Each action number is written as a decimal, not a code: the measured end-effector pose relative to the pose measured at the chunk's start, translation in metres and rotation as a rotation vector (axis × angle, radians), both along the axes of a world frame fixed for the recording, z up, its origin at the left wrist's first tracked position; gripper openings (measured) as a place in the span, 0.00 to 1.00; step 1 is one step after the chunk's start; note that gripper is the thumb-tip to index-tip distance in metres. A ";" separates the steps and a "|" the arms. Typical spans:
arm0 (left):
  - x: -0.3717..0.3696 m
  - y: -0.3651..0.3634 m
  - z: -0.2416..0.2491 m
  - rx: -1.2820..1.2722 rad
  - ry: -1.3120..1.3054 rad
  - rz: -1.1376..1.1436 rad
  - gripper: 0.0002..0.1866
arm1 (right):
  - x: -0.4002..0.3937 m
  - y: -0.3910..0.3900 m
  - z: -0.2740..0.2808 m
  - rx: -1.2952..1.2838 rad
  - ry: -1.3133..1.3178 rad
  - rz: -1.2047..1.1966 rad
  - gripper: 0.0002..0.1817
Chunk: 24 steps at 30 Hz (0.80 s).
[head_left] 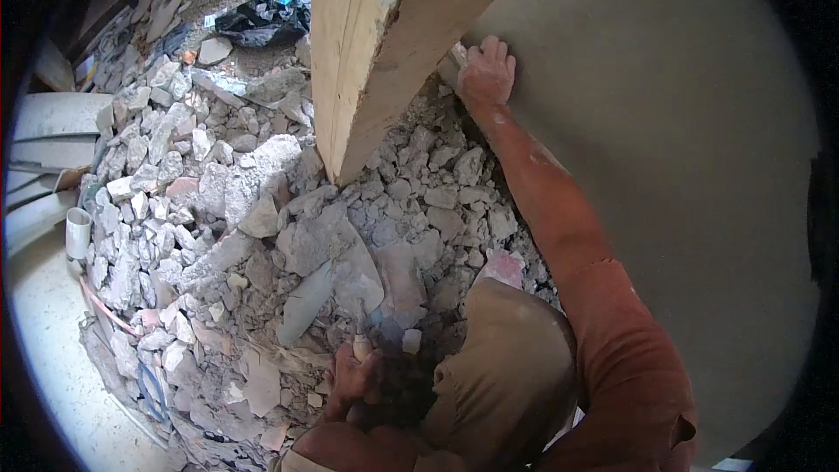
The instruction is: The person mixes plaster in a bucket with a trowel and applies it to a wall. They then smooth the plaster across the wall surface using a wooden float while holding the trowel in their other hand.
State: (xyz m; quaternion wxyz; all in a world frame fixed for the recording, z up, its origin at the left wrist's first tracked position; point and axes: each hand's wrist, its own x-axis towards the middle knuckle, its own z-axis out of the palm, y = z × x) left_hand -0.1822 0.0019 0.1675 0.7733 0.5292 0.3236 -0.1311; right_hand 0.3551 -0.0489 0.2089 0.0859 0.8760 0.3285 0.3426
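My left hand [354, 376] is low over the rubble, its fingers closed round the pale handle of what looks like a trowel [357, 284]. The trowel's dusty grey blade points away from me and lies over broken slabs, blending with them in colour. My right hand [488, 72] reaches far forward and rests against the smooth grey wall [647, 122], fingers outstretched. Just left of that hand stands a thick wooden post [384, 61], its lower end down in the rubble. Dust covers my right hand and forearm.
A heap of broken masonry [192, 183] spreads under me and to the left. A black plastic bag [266, 22] lies at the back. On the left are a white pipe [78, 232], pale boards [61, 114] and a blue loop [150, 392]. My bent knee [516, 332] is beside the wall.
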 end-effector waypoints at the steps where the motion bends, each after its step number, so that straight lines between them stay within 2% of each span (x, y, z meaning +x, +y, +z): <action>1: -0.001 -0.001 -0.002 -0.035 0.055 -0.001 0.15 | 0.002 -0.001 0.003 0.002 -0.005 0.002 0.05; 2: -0.003 -0.002 -0.004 -0.072 0.112 -0.003 0.15 | 0.002 -0.002 0.009 0.016 -0.039 -0.003 0.04; 6: -0.005 -0.005 -0.010 -0.020 0.062 -0.013 0.15 | 0.005 -0.003 0.037 0.021 -0.083 -0.071 0.07; 8: 0.006 -0.003 0.012 -0.183 0.118 0.158 0.09 | 0.002 -0.003 0.061 0.023 -0.117 -0.041 0.04; 9: 0.006 -0.004 0.011 -0.185 0.109 0.153 0.09 | 0.001 -0.004 0.074 0.025 -0.143 -0.009 0.03; 11: 0.002 -0.006 0.004 0.082 -0.013 0.105 0.09 | 0.004 -0.007 0.100 0.008 -0.155 -0.012 0.04; 13: -0.003 -0.008 -0.009 -0.001 0.000 0.107 0.09 | 0.006 -0.011 0.127 -0.008 -0.163 -0.012 0.05; 15: 0.003 -0.007 -0.001 -0.083 0.017 0.109 0.08 | 0.008 -0.013 0.156 -0.023 -0.234 -0.012 0.07; 16: 0.007 -0.004 0.012 -0.014 -0.009 0.132 0.08 | 0.008 -0.014 0.171 -0.024 -0.239 -0.012 0.07; 18: 0.010 -0.001 0.025 0.053 -0.043 0.153 0.08 | 0.007 -0.015 0.202 -0.008 -0.339 -0.025 0.13; 20: 0.010 0.000 0.027 -0.023 0.139 0.094 0.08 | 0.012 -0.019 0.225 -0.028 -0.355 -0.063 0.14; 24: 0.009 -0.001 0.024 -0.058 0.020 0.128 0.08 | 0.009 -0.024 0.270 -0.020 -0.443 -0.058 0.18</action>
